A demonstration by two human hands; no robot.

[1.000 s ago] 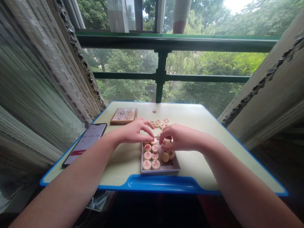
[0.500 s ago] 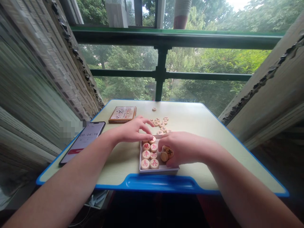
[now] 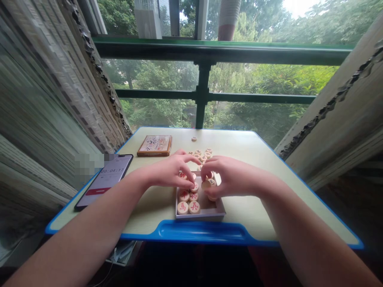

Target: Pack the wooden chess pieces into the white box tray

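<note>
A shallow white box (image 3: pixel 220 210) holds round wooden Chinese chess pieces, with red-marked ones such as the horse piece (image 3: pixel 182 207) and a soldier piece (image 3: pixel 194 207) in rows on its left side. Over these rows is my left hand (image 3: pixel 176 169), its thumb and index finger spread and a lower fingertip touching a red piece in the second row of the box. My right hand (image 3: pixel 229 175) arches over the box's right side, thumb and fingers curled around a Chinese chess piece (image 3: pixel 207 185). More pieces below it are partly hidden by the hand.
Several loose pieces (image 3: pixel 208 151) lie beyond the box, and a single piece (image 3: pixel 194 139) sits farther back. A brown printed box (image 3: pixel 154 145) and a phone showing a timer (image 3: pixel 109 175) lie at the left. The table (image 3: pixel 245 147) has a blue edge and stands against the window.
My left hand has shifted right and toward me over the red pieces. My right hand has risen slightly and its grip on the chess pieces has turned.
</note>
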